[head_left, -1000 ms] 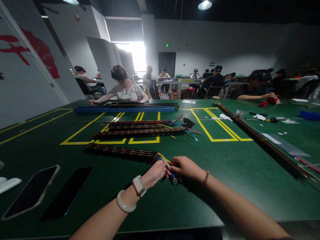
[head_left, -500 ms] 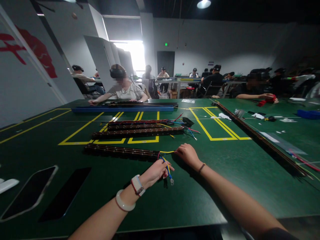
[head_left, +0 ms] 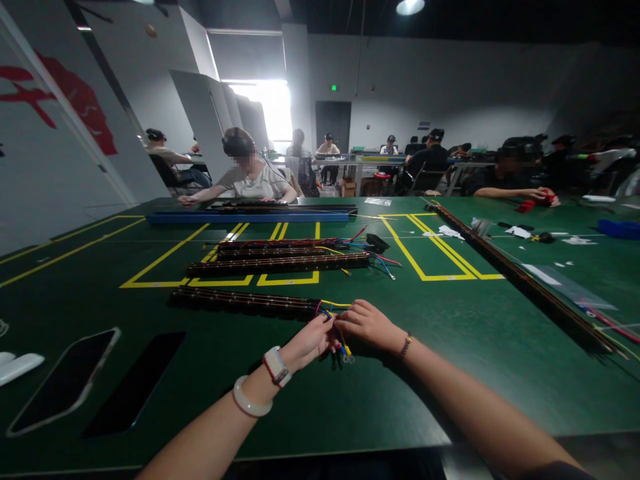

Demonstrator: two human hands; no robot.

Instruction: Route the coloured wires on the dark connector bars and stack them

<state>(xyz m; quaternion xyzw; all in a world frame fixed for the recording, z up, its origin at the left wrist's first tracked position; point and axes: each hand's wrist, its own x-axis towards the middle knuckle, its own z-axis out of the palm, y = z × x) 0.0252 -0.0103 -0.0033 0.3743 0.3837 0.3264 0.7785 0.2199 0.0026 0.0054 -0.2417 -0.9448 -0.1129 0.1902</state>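
Observation:
A dark, slotted bar [head_left: 250, 300] with copper-coloured lines along its top lies on the green table, and coloured wires [head_left: 327, 306] come out of its right end. My left hand [head_left: 314, 339], with a watch and a pale bangle at the wrist, is closed on these wires just past the bar's end. Blue and yellow wire ends with ring terminals [head_left: 346, 355] hang below its fingers. My right hand [head_left: 369, 325] meets the left fingertips from the right, its fingers pinched at the wires, a yellow one running to it. The fingertips partly hide the wires between them.
Several similar bars [head_left: 280, 263] with loose wires lie beyond, across yellow tape outlines. A long bar [head_left: 520, 280] runs down the right side beside a plastic bag [head_left: 570, 285]. Two phone-like slabs lie at left, including a dark one [head_left: 137, 383]. A co-worker [head_left: 255, 173] sits opposite.
My right hand has moved slightly down and left to meet my left fingers. The yellow wire end now hangs beside the blue one below the left hand.

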